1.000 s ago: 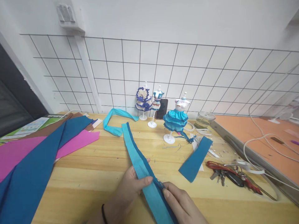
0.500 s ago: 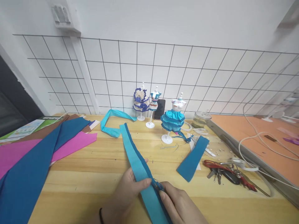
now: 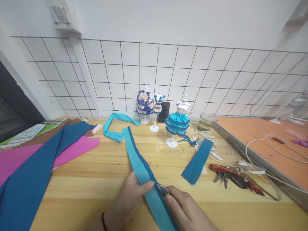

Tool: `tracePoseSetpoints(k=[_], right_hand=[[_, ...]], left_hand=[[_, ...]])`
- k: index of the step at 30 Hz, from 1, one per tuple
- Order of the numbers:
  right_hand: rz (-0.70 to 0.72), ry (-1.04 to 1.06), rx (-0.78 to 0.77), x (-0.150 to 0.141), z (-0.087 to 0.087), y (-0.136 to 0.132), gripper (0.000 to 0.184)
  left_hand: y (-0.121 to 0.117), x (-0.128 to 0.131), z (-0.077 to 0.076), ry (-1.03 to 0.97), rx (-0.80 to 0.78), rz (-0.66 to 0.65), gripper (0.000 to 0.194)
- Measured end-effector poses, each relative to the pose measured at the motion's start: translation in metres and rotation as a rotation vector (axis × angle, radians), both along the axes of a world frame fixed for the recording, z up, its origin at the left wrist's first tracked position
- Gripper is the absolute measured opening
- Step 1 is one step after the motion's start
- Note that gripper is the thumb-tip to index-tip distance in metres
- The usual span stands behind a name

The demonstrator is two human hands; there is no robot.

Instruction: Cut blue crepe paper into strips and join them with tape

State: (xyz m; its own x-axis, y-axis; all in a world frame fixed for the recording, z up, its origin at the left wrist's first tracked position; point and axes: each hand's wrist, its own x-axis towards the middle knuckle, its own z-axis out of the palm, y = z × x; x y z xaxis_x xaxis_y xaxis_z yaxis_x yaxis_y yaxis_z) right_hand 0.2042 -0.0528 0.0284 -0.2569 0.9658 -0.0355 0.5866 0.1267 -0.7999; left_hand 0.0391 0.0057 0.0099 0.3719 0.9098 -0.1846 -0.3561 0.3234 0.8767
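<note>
A long light-blue crepe paper strip (image 3: 139, 171) with a dark-blue edge runs diagonally across the table toward me. My left hand (image 3: 133, 189) grips it midway, thumb on top and fingers underneath. Beside it, my right hand (image 3: 180, 205) pinches a thin dark-blue piece at the strip's right edge, pulled slightly away from it. Its fingertips are closed, and part of what they hold is hidden. Near the strip's far end lies a folded light-blue paper band (image 3: 112, 128). To the right rests a short dark-blue paper piece (image 3: 198, 162).
Small dress forms stand at the back, one wearing a ruffled blue skirt (image 3: 177, 123). A phone (image 3: 164, 112) leans behind them. Dark-blue and pink sheets (image 3: 79, 147) lie left. Keys (image 3: 225, 179), a glass jar (image 3: 207, 122) and cables (image 3: 260, 138) are at right.
My right hand has shifted slightly right, drawing the thin dark-blue piece out from the strip's edge. My left hand keeps its grip. The view has tilted slightly.
</note>
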Motion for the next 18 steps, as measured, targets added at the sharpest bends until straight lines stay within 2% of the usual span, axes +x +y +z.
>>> tracePoseSetpoints(k=[3, 6, 12, 15, 18], right_hand=[[-0.073, 0.095, 0.009, -0.001, -0.002, -0.002, 0.042], [-0.152, 0.164, -0.014, -0.004, -0.008, -0.004, 0.048], [-0.240, 0.200, -0.049, -0.005, -0.019, -0.009, 0.055], [-0.209, 0.209, 0.025, -0.004, -0.024, -0.014, 0.056], [-0.191, 0.203, 0.083, -0.003, -0.033, -0.017, 0.067]], left_hand=[[0.000, 0.000, -0.003, -0.008, -0.005, -0.005, 0.051], [-0.001, 0.001, -0.008, -0.033, -0.031, -0.027, 0.059], [-0.007, 0.007, -0.014, -0.037, -0.063, -0.032, 0.063], [-0.009, 0.009, -0.014, -0.007, -0.059, -0.023, 0.061], [-0.008, 0.010, -0.014, 0.022, -0.040, -0.042, 0.063]])
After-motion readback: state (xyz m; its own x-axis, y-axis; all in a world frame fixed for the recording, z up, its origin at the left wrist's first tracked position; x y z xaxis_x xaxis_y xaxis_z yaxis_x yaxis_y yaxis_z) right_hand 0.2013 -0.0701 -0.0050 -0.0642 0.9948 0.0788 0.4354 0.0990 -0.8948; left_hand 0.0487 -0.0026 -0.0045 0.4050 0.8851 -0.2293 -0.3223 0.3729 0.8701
